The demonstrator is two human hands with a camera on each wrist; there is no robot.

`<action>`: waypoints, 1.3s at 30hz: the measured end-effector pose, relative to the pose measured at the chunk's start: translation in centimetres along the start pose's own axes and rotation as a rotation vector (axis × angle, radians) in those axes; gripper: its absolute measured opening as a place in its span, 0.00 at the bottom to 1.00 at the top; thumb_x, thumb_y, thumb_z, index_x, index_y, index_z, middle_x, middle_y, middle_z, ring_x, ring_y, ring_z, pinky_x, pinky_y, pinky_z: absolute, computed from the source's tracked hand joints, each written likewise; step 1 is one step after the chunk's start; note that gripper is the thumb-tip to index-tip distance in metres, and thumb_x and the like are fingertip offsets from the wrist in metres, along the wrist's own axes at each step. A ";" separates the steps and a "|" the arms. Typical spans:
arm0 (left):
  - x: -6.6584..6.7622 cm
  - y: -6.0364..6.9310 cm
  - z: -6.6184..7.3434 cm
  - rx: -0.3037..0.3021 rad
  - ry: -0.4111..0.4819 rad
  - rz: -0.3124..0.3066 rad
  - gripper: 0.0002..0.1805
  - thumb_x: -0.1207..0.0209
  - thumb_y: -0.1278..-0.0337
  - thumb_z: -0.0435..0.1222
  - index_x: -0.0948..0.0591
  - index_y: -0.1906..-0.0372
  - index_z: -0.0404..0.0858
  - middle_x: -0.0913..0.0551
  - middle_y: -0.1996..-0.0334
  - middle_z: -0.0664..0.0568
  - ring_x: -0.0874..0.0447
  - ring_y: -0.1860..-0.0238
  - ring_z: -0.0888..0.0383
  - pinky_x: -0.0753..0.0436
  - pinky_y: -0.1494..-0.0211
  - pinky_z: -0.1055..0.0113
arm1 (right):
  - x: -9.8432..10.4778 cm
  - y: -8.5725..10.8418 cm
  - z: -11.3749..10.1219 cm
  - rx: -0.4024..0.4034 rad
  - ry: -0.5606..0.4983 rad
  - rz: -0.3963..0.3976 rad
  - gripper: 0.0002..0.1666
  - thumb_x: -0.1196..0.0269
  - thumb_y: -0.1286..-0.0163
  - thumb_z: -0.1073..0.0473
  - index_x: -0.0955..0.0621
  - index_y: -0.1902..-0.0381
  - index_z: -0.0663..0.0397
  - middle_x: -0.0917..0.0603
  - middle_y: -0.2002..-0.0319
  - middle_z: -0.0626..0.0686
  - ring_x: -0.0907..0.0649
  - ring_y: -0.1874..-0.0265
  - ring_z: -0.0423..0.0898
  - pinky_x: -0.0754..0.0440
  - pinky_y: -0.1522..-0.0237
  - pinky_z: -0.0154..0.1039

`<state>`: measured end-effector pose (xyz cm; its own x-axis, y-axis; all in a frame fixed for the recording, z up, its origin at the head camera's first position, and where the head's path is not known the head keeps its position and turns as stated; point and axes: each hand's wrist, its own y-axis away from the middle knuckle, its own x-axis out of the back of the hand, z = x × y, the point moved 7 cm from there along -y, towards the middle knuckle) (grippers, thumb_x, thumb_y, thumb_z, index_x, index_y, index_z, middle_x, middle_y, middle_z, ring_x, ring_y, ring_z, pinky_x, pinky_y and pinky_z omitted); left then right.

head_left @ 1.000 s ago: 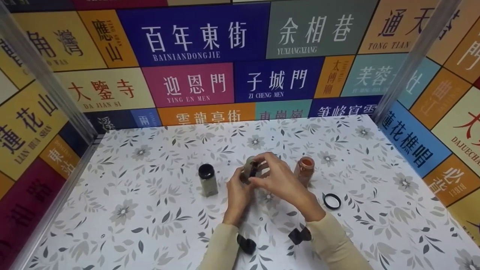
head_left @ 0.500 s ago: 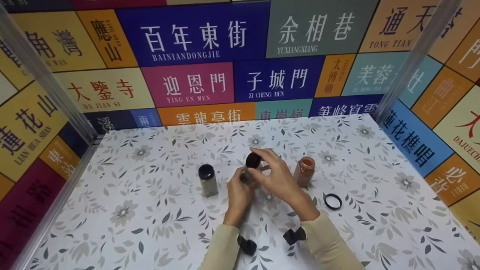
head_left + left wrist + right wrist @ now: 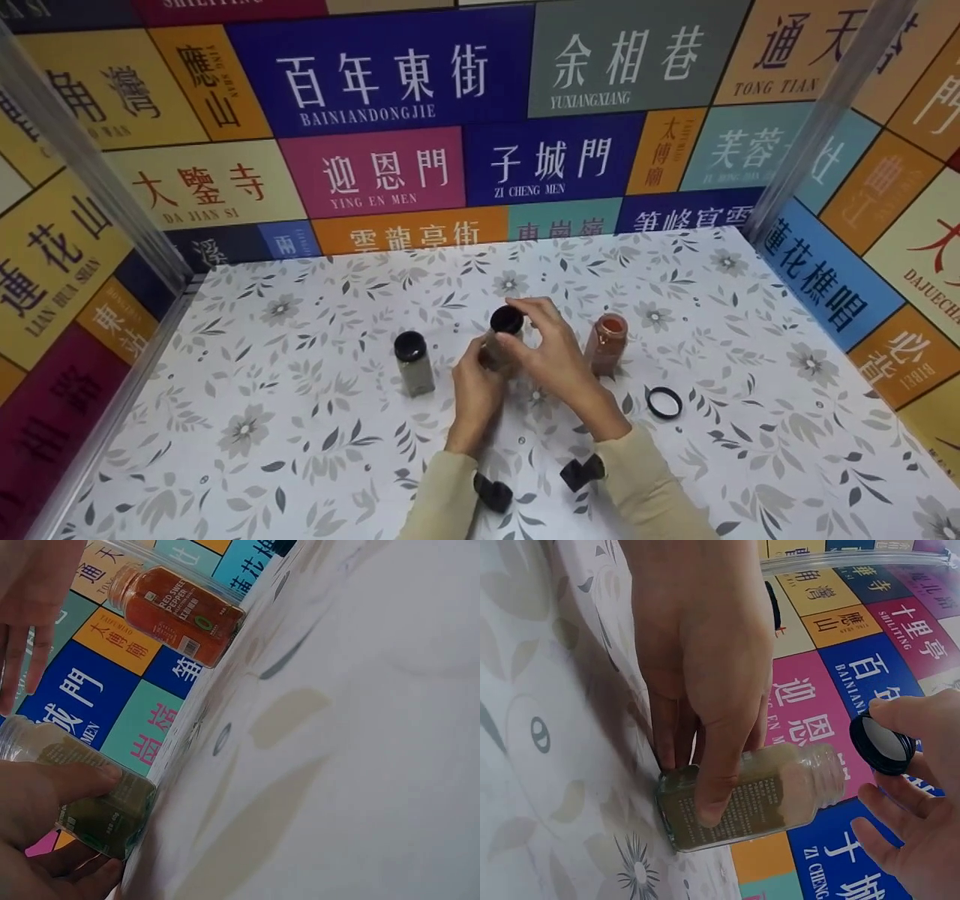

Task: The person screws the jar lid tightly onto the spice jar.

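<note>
In the head view my left hand [image 3: 478,390] grips a glass jar of greenish-brown powder; the right wrist view shows this jar [image 3: 757,799] with its threaded mouth uncovered. My right hand [image 3: 559,360] pinches a black lid [image 3: 507,320] between thumb and fingers, just off the jar's mouth. The lid [image 3: 881,741] is tilted, its pale inner side partly showing. To the right of my hands stands a jar of orange-red powder [image 3: 606,349] without a lid, labelled red sweet pepper in the left wrist view [image 3: 180,611].
A jar with a black lid [image 3: 415,365] stands left of my hands. On the right lies a black ring-like lid [image 3: 664,403]. Printed panels [image 3: 397,67] rise behind the patterned table [image 3: 337,300], with clear posts at its back corners.
The black lid in my right hand has turned from edge-on to facing up more, and my right forearm has shifted slightly left. My left hand keeps its grip on the jar.
</note>
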<state>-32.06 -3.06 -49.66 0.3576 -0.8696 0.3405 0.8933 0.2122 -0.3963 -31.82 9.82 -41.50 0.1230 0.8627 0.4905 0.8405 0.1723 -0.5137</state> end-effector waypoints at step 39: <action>-0.4 -0.1 -0.5 0.046 -0.003 -0.019 0.25 0.31 0.63 0.23 0.18 0.51 0.33 0.12 0.69 0.41 0.16 0.69 0.51 0.18 0.64 0.61 | -0.9 0.6 3.1 0.006 -0.063 0.063 0.24 0.29 0.38 0.56 0.15 0.45 0.56 0.14 0.43 0.57 0.15 0.44 0.53 0.14 0.48 0.49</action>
<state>-32.40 -2.94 -50.22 0.3415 -0.8723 0.3501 0.9113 0.2161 -0.3505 -33.06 10.64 -44.39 0.1424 0.9000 0.4121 0.8287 0.1193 -0.5469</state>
